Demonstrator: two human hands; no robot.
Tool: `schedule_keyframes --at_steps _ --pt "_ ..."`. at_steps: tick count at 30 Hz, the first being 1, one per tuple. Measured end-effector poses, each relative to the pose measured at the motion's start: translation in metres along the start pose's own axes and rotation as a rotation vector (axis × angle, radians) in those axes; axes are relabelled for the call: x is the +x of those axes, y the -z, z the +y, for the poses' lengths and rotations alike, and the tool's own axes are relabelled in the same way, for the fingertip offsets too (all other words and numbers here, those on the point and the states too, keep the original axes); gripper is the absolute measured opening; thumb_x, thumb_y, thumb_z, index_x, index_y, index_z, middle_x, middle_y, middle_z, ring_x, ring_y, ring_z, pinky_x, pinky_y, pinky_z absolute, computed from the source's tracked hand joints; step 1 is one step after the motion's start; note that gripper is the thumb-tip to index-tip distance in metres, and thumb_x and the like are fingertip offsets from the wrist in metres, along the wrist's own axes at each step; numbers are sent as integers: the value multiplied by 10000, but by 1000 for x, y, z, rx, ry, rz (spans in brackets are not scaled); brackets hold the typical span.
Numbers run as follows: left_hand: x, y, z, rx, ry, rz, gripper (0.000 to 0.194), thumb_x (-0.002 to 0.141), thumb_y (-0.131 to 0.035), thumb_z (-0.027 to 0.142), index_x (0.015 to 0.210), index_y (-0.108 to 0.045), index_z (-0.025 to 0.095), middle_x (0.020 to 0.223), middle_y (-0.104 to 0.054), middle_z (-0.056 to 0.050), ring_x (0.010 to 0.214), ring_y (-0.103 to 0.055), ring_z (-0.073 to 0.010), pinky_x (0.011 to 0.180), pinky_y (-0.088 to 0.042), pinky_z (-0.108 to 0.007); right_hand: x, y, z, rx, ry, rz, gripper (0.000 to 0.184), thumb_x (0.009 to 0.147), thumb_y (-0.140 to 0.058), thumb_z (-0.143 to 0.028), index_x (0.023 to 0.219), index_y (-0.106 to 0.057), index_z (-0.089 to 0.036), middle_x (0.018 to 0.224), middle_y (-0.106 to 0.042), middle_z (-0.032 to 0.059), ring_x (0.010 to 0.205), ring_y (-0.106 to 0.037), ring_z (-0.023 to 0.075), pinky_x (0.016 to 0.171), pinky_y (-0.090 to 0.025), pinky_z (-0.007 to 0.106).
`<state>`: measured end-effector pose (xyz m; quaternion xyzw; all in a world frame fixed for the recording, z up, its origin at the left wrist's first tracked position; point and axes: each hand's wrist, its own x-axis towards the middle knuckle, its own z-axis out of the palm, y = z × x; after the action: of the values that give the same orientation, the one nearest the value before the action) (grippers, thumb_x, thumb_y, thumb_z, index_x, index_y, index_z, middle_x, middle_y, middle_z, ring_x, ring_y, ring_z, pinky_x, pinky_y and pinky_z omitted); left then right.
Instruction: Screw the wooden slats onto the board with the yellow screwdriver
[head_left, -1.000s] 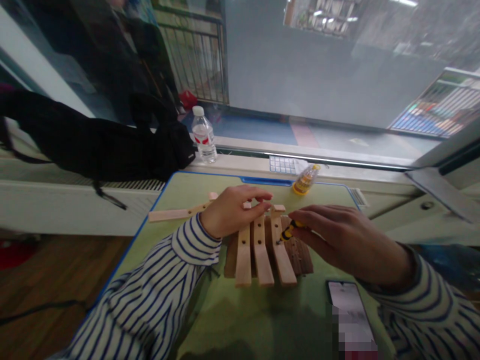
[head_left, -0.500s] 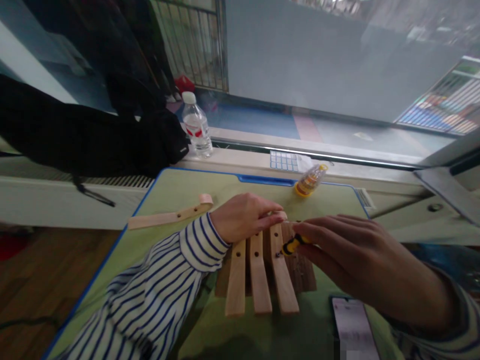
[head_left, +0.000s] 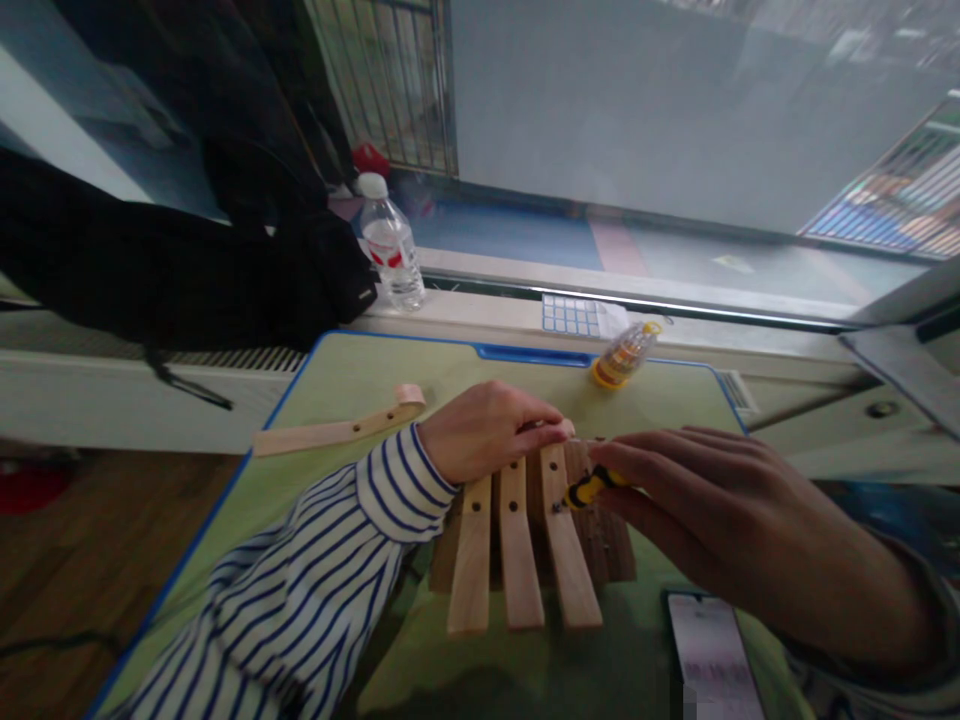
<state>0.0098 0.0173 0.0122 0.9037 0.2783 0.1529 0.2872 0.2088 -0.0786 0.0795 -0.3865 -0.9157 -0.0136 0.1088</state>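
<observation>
My right hand [head_left: 720, 500] is closed around a yellow and black screwdriver [head_left: 589, 490]. Its tip meets the lower hole of the rightmost pale wooden strip [head_left: 574, 580]. Reaching across from the left, my left hand [head_left: 499, 425] pinches the far, curled end of that strip between thumb and fingers. Two similar strips, a middle one [head_left: 523, 575] and a left one [head_left: 471, 580], lie alongside, each with dark spots at its holes. All three rest on a dark brown wooden board [head_left: 611, 550], their near ends jutting past its edge.
A loose curled wooden strip [head_left: 315, 437] lies on the green table [head_left: 367, 375] at left. A small yellow-capped bottle [head_left: 626, 357] stands at the back, a phone [head_left: 712, 650] near the front right. On the sill are a water bottle [head_left: 394, 250] and a black bag [head_left: 187, 280].
Both hands keep their places on the strip and the screwdriver. The view has tilted very slightly; nothing on the table has visibly shifted.
</observation>
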Motion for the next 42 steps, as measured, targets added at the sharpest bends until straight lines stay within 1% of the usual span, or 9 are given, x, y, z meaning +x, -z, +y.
schedule_keyframes --at_steps 7,17,24,31,42 --pt "-1 0 -1 -10 -7 -2 339 922 -389 392 1044 -662 231 931 -702 -39 848 -638 -143 740 -441 -225 -2 0 -1 9 -1 -7 242 896 -479 -270 1104 -533 -160 980 -662 59 833 -622 177 698 -508 324" --pt "1 -1 0 -4 -21 -6 331 930 -377 373 1050 -655 237 949 -698 -33 866 -635 -140 759 -442 -224 2 -2 0 33 -14 12 231 900 -471 -276 1094 -529 -166 941 -665 55 797 -622 170 697 -505 321" --pt "1 -1 0 -10 3 -15 335 922 -393 386 1074 -649 233 984 -693 -40 897 -633 -149 786 -448 -235 2 -3 1 36 -7 34 207 888 -488 -258 1065 -539 -161 923 -668 61 784 -624 167 686 -503 311" --pt "0 -1 0 -9 16 -18 327 920 -402 376 1079 -647 231 977 -695 -32 882 -636 -144 785 -450 -231 0 -3 1 16 6 15 262 897 -469 -285 1107 -540 -146 948 -668 77 817 -626 180 704 -508 319" --pt "0 -3 -1 -30 12 0 326 916 -408 382 1080 -648 233 959 -698 -33 865 -635 -140 780 -452 -234 1 -3 1 -1 10 9 238 906 -449 -278 1080 -549 -152 942 -670 63 799 -625 176 677 -510 318"
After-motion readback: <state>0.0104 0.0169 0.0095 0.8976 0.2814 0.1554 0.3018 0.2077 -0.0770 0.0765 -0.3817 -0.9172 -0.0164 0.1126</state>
